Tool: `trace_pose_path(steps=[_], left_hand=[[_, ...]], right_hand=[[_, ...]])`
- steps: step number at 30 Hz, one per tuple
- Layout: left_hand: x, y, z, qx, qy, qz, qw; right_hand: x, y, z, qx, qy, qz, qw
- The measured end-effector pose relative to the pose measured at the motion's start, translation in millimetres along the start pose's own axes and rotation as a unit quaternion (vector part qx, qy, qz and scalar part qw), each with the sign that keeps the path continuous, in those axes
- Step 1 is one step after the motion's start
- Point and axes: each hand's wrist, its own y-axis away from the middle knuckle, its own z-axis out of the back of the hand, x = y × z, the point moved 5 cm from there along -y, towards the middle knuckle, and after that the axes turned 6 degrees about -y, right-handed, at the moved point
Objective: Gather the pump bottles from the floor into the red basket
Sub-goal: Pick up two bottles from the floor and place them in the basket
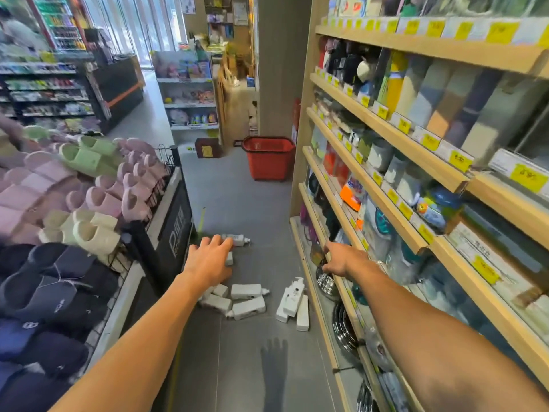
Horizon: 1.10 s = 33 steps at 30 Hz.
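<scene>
Currently both hands empty, fingers spread: left hand (208,260) over white pump bottles (248,301), right hand (341,258) near shelf edge. Red basket (269,157) far off; overloaded carries risk drops.

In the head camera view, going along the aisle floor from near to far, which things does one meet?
Shadow of a hand → cluster of white pump bottles → single bottle lying by the left hand → red basket → small brown box.

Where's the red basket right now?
In the head view, the red basket stands on the grey floor at the far end of the aisle, right of centre, against the end of the wooden shelf unit, well beyond the white pump bottles.
</scene>
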Motion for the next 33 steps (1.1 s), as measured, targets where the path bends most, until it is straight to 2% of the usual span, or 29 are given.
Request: trace_pose_path(steps=[6,13,20,26,33], left_hand=[[28,-76,-10,0.024,0.007,-0.004,1.0],[59,-169,18,0.017,0.016,0.007,1.0],[46,-247,-2,0.058,0.012,0.015,0.998],[29,-297,-26,0.087,0.031,0.02,0.996],[37,-359,-59,0.129,0.037,0.017,0.991]], right_hand=[[29,-67,-2,0.016,0.01,0.005,1.0],[34,-145,19,0.037,0.018,0.0,0.999],[30,-241,44,0.03,-0.009,-0.002,1.0],[23,-316,48,0.069,-0.006,0.003,0.998],[56,-388,18,0.126,-0.015,0.047,0.991]])
